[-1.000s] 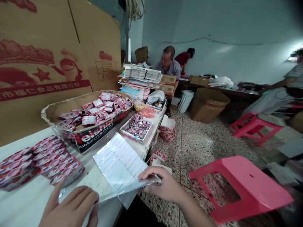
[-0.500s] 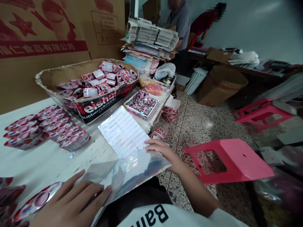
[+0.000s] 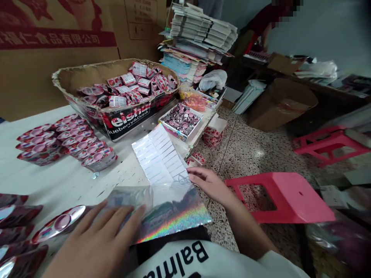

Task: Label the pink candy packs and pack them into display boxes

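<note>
The left side of the film (image 3: 176,210) is covered by the spread, open left hand (image 3: 97,241). Beyond, the label sheet (image 3: 159,156) is overlapped at its near end by the film, its long axis slanted from far left to near right. Its right edge is touched by the nearer right hand (image 3: 210,186); whether it is pinched cannot be told.
</note>
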Tool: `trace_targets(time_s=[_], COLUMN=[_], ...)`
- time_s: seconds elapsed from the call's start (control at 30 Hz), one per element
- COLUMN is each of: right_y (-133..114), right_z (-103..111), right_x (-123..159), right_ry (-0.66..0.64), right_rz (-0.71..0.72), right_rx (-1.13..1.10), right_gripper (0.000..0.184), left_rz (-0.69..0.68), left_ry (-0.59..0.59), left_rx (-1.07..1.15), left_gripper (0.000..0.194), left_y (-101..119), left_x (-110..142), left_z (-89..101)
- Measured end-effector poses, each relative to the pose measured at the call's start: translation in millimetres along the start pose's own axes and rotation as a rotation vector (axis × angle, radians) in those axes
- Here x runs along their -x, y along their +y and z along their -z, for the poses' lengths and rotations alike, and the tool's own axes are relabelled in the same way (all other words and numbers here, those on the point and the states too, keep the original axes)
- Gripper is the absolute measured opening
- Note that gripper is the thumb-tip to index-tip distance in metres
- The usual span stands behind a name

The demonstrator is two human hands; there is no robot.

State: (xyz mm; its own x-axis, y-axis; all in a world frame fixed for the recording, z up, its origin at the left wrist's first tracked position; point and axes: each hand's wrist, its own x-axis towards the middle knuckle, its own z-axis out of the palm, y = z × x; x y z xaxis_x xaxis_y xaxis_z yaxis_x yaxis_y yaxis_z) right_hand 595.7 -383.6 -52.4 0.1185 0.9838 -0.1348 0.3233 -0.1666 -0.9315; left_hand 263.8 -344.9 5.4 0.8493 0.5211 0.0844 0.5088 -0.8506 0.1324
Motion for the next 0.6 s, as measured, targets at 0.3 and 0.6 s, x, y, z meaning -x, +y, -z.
trace_targets(time_s=[0.3, 0.6], right_y=[-4, 12], right_z=[-8, -14], right_x=[-9, -12], right_ry=[0.055, 0.192], right_rz=[-0.033, -0.053], right_rx=[0.072, 0.271], right_gripper=[0.029, 0.029], left_rz=[-0.176, -0.194], left_ry=[-0.215, -0.387], left_rx=[0.190, 0.256], left_gripper=[0.049, 0.047], left_y=[55, 59], left_x=[-40, -44], left_z=[-11.7, -2.5])
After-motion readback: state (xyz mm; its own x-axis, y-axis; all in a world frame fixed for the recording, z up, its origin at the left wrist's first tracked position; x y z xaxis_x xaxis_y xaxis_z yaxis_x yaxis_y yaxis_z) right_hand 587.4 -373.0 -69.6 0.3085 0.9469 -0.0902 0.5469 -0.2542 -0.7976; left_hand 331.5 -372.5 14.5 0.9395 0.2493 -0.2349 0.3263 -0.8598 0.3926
